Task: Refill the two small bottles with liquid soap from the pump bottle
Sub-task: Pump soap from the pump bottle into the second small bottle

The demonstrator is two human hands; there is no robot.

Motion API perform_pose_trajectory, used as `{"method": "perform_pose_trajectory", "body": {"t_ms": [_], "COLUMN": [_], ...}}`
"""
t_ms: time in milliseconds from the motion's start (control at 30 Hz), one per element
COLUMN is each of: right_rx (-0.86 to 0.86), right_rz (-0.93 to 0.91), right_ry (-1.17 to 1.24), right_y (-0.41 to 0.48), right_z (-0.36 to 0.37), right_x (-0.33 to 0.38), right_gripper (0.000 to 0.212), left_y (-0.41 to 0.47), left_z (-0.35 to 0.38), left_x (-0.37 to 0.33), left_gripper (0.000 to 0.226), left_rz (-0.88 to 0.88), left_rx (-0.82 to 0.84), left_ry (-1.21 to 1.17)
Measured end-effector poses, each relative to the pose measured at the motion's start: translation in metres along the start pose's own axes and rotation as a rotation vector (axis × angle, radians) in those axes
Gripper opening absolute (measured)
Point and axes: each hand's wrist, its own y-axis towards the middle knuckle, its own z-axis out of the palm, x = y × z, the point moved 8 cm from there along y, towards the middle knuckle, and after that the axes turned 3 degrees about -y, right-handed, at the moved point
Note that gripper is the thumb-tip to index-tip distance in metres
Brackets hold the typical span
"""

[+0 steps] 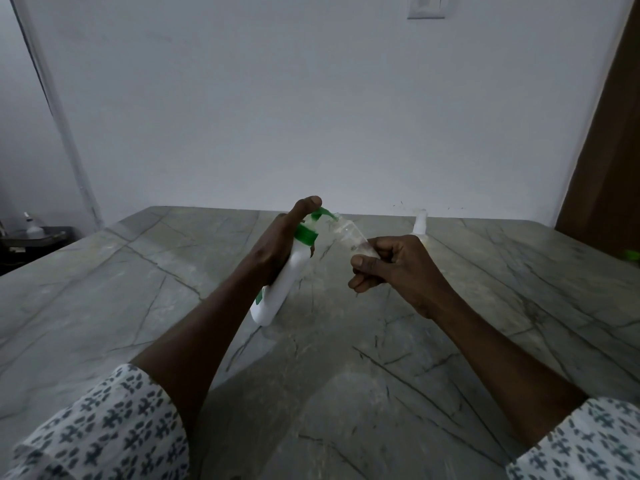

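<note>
Table (346, 393): left hand (277, 244) fingers grip tilted pump bottle (284, 285); right hand (398, 265) fingers pinch small bottle (353, 237) at spout (325, 213).

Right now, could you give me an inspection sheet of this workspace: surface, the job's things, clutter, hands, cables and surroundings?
Surface: grey stone table with dark veins.
Job's things: white pump bottle with green pump, tilted; small clear bottle tilted, its mouth at the spout; second small bottle standing near the far edge.
Clutter: green object at the right edge, too blurred to identify.
Hands: left hand grips the pump bottle, thumb over the pump head; right hand holds the small clear bottle.
Cables: nothing seen.
Surroundings: white wall with switch plate; brown door on the right; dark shelf on the left.
</note>
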Motion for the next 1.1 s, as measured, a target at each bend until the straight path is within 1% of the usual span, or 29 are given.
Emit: {"method": "perform_pose_trajectory", "body": {"t_ms": [267, 467, 733, 933, 1100], "right_rx": [-0.023, -0.036, -0.034, -0.021, -0.038], "right_rz": [-0.012, -0.027, -0.019, -0.011, -0.022], "right_ry": [-0.02, -0.01, -0.015, -0.025, -0.005], "right_y": [-0.0013, -0.0013, -0.0003, -0.0007, -0.0008], "right_z": [-0.0028, -0.0049, -0.0035, -0.0001, -0.0025], "right_x": [0.0013, 0.0049, 0.0004, -0.0021, 0.0015], "right_gripper": [0.023, 0.018, 0.023, 0.027, 0.025], "left_y": [-0.0006, 0.0003, 0.0017, 0.0011, 0.0004], "left_z": [-0.0013, 0.0006, 0.0007, -0.0014, 0.0001], "left_x": [0.002, -0.0006, 0.0026, 0.0041, -0.0003], "left_gripper": [0.038, 0.045, 0.038, 0.039, 0.04], "left_rz": [-0.021, 0.018, -0.008, -0.024, 0.009], "left_rx": [-0.01, -0.009, -0.004, -0.012, -0.003], "left_ry": [-0.006, -0.012, -0.044, -0.045, -0.06]}}
